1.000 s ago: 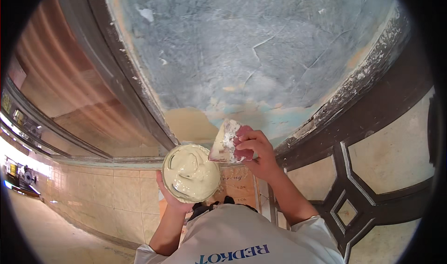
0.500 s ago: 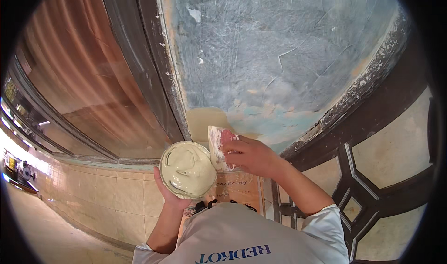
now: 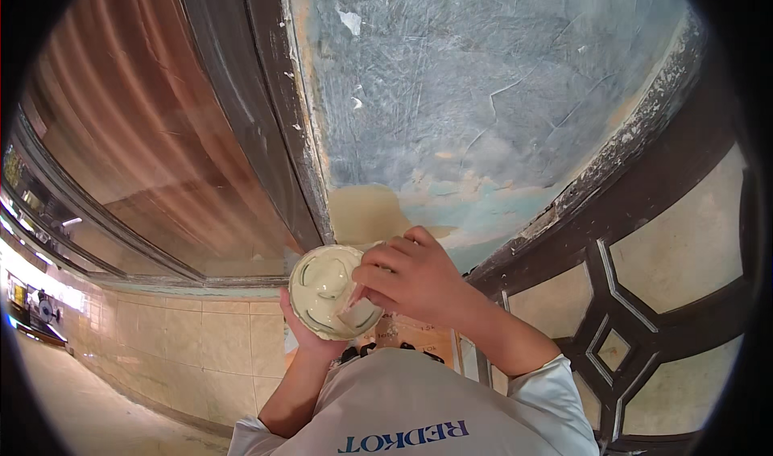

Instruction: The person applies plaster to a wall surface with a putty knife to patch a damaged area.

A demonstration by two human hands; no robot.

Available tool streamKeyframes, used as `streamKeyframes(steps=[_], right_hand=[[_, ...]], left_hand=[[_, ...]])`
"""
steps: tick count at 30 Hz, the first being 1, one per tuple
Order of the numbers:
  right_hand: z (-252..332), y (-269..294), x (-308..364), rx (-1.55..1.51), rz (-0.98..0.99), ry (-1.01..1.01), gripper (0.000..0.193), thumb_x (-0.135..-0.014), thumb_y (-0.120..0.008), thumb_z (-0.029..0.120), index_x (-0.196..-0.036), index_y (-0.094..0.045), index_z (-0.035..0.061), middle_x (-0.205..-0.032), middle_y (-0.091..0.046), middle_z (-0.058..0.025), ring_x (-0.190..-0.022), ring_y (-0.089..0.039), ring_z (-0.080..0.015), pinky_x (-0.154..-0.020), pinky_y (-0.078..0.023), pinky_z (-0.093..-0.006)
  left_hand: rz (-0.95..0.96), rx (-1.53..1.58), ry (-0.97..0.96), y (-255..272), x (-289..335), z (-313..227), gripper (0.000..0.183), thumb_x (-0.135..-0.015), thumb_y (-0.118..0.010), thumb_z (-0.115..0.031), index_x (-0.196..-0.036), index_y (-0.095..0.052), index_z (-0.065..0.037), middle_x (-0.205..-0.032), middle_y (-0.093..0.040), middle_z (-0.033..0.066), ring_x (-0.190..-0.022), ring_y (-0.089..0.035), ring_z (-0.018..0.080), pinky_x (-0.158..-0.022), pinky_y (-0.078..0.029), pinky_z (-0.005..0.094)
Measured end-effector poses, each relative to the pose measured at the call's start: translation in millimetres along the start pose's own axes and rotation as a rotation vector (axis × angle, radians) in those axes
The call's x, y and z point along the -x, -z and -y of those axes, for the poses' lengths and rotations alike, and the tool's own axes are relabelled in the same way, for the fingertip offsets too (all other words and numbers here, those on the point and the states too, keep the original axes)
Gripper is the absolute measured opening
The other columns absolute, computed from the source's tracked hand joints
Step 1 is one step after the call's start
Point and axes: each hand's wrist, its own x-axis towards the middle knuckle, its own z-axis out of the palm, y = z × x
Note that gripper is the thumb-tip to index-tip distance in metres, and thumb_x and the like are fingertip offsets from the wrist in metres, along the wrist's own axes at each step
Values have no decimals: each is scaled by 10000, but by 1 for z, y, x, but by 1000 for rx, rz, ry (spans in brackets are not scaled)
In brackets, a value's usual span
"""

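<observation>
My left hand (image 3: 316, 337) supports a round tub of pale cream filler paste (image 3: 328, 277) from below and at its left side. Over the tub's right side, the fingers of my right hand (image 3: 411, 275) close around a putty knife (image 3: 352, 305), whose blade dips into the paste. Most of the knife is hidden behind my fingers. Just beyond the tub, a beige patch of smooth paste (image 3: 366, 213) covers the lower left corner of the worn blue-grey wall (image 3: 451, 94).
A dark wooden window frame (image 3: 241, 78) with glass and reddish curtains (image 3: 121, 110) stands at left. To the right is a dark wooden door with pale panels (image 3: 676, 263). Beige tiles (image 3: 189, 335) line the lower wall. Cardboard (image 3: 423, 335) lies below my hands.
My right hand has turned and brought the putty knife from beside the wall into the paste. The tub has shifted slightly right.
</observation>
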Motion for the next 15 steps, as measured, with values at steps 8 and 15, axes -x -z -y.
streamKeyframes(steps=[8, 15], right_hand=[[-3, 18, -15, -71, -16, -142, 275, -675, -767, 146, -911, -628, 166, -889, -629, 24, -739, -609, -164, -688, -392, -330], [-21, 6, 4, -315, 40, -300, 206, -752, -693, 41, -920, -629, 142, -857, -608, 11, -728, -622, -223, -631, -480, -360]], left_hand=[[25, -70, 35, -1, 5, 0, 828, -899, -218, -718, -1453, -378, -124, -1446, -443, 113, -1313, -430, 301, -1085, -349, 474], [-10, -5, 3, 7, 9, -10, 831, -889, -236, -731, -1452, -385, -138, -1456, -433, 105, -1317, -427, 309, -1081, -355, 485]])
